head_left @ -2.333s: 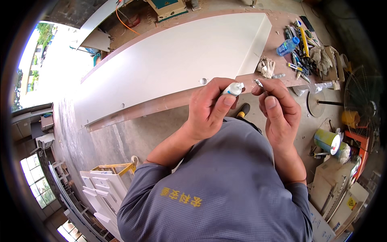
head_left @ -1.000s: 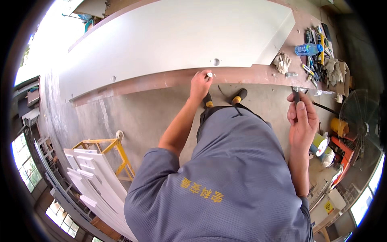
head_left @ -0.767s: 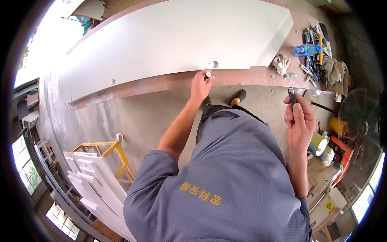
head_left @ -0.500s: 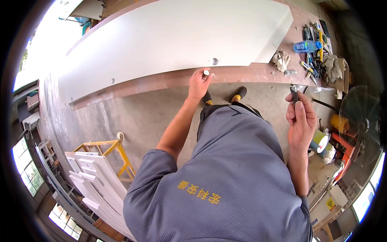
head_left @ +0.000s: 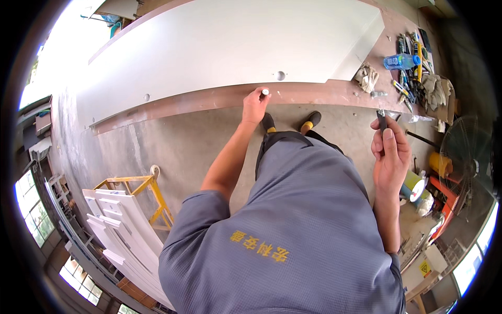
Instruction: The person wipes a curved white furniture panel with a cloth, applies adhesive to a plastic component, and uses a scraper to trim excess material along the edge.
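A pale panel [head_left: 219,47] with round holes lies flat on the brownish workbench [head_left: 303,95]. Just off its near edge, my left hand [head_left: 254,107] is closed around a small cylinder [head_left: 265,92] whose white round end faces up; the rest is hidden by the fingers. Out to the right, beyond the bench's front edge, my right hand [head_left: 391,152] grips a short dark-handled tool [head_left: 382,121] between thumb and fingers. Its tip looks metallic, but I cannot tell its exact kind. Neither hand touches the panel.
On the bench's right end are a crumpled glove [head_left: 367,77], a blue-labelled bottle [head_left: 401,61] and several pens and tools [head_left: 405,90]. A large fan [head_left: 470,167] stands at the right. White boards [head_left: 123,220] lean by a yellow frame [head_left: 157,196] at the lower left.
My left hand has shifted slightly and turned, so the cylinder shows mostly its white end. My right hand keeps its grip on the dark tool, nearly still.
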`<control>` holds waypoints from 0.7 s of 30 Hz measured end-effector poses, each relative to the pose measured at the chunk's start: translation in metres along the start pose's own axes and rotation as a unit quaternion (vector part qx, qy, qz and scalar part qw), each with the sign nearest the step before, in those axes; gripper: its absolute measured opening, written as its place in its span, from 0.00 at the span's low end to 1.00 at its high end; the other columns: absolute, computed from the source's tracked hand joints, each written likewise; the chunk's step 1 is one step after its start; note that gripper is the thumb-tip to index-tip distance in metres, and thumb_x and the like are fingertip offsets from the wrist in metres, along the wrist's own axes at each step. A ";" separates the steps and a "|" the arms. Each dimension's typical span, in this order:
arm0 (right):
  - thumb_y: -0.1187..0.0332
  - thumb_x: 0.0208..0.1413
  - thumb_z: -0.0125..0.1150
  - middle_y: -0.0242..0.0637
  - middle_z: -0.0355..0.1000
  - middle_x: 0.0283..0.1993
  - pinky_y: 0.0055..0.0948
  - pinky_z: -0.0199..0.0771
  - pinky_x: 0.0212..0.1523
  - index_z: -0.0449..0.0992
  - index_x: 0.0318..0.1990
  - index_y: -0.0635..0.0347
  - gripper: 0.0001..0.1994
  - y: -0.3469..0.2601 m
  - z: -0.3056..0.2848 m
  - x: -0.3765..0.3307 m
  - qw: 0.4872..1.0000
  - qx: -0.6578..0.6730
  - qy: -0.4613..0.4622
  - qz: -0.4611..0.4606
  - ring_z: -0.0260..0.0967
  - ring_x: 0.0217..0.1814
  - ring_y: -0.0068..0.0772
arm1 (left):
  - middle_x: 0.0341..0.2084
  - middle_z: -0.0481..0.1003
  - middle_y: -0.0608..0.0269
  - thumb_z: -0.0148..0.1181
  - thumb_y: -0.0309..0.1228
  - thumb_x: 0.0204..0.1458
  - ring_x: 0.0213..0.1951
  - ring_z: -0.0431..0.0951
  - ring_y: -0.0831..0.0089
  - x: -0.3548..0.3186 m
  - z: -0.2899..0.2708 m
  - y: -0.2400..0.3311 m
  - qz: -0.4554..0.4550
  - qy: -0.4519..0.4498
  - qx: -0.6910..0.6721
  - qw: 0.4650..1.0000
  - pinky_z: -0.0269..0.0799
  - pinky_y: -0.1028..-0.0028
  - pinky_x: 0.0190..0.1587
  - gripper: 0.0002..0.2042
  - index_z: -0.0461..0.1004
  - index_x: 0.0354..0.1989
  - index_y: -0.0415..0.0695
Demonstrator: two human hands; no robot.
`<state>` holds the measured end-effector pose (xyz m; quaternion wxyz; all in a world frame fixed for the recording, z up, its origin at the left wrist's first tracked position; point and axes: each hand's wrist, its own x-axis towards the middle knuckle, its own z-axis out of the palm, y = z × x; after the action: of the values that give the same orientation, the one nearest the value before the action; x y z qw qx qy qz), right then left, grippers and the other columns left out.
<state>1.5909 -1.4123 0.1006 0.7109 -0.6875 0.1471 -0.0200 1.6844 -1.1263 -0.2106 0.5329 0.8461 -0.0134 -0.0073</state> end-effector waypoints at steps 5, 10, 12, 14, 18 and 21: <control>0.67 0.73 0.53 0.34 0.75 0.48 0.14 0.52 0.27 0.75 0.59 0.72 0.17 -0.001 0.008 -0.001 1.000 0.002 0.021 -0.004 0.54 0.30 0.10 | 0.33 0.81 0.52 0.69 0.27 0.56 0.34 0.82 0.60 0.013 0.008 -0.004 -0.021 -0.008 -0.030 0.999 0.78 0.66 0.40 0.10 0.80 0.46 0.41; 0.67 0.73 0.54 0.34 0.75 0.48 0.14 0.53 0.27 0.75 0.60 0.72 0.17 0.001 0.002 -0.003 1.000 0.002 0.026 -0.005 0.55 0.30 0.10 | 0.36 0.82 0.52 0.68 0.28 0.56 0.37 0.82 0.53 0.008 0.008 0.027 0.131 0.042 -0.010 0.990 0.78 0.63 0.42 0.11 0.80 0.46 0.43; 0.68 0.73 0.54 0.35 0.75 0.49 0.14 0.53 0.27 0.75 0.60 0.72 0.17 -0.001 0.005 -0.005 1.000 0.014 0.017 0.001 0.55 0.30 0.10 | 0.35 0.82 0.53 0.68 0.28 0.56 0.36 0.83 0.56 0.003 0.005 -0.016 0.041 0.011 0.016 0.999 0.79 0.65 0.42 0.11 0.79 0.47 0.43; 0.68 0.73 0.54 0.35 0.76 0.49 0.14 0.53 0.27 0.75 0.60 0.72 0.17 0.008 0.001 0.000 0.999 0.023 0.029 0.017 0.55 0.30 0.10 | 0.31 0.81 0.56 0.68 0.28 0.57 0.32 0.82 0.65 0.014 0.012 -0.015 -0.007 -0.033 -0.016 0.999 0.78 0.68 0.39 0.11 0.79 0.47 0.43; 0.70 0.73 0.52 0.35 0.76 0.49 0.13 0.54 0.27 0.75 0.61 0.71 0.16 0.001 0.003 0.002 0.999 0.025 0.017 -0.017 0.55 0.30 0.10 | 0.27 0.77 0.63 0.66 0.28 0.59 0.27 0.76 0.74 0.030 -0.009 0.105 0.014 -0.116 -0.097 0.988 0.73 0.68 0.33 0.14 0.74 0.51 0.41; 0.71 0.73 0.51 0.35 0.76 0.48 0.13 0.53 0.27 0.75 0.61 0.71 0.16 -0.001 0.007 0.006 0.998 0.052 0.010 -0.013 0.54 0.30 0.09 | 0.27 0.77 0.65 0.63 0.29 0.60 0.26 0.73 0.77 0.018 -0.036 0.182 0.063 -0.180 -0.097 0.977 0.72 0.73 0.33 0.11 0.72 0.47 0.40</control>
<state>1.5988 -1.4073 0.1003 0.7441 -0.6510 0.1436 -0.0439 1.7009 -1.1735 -0.0309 0.6005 0.7728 -0.1613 -0.1271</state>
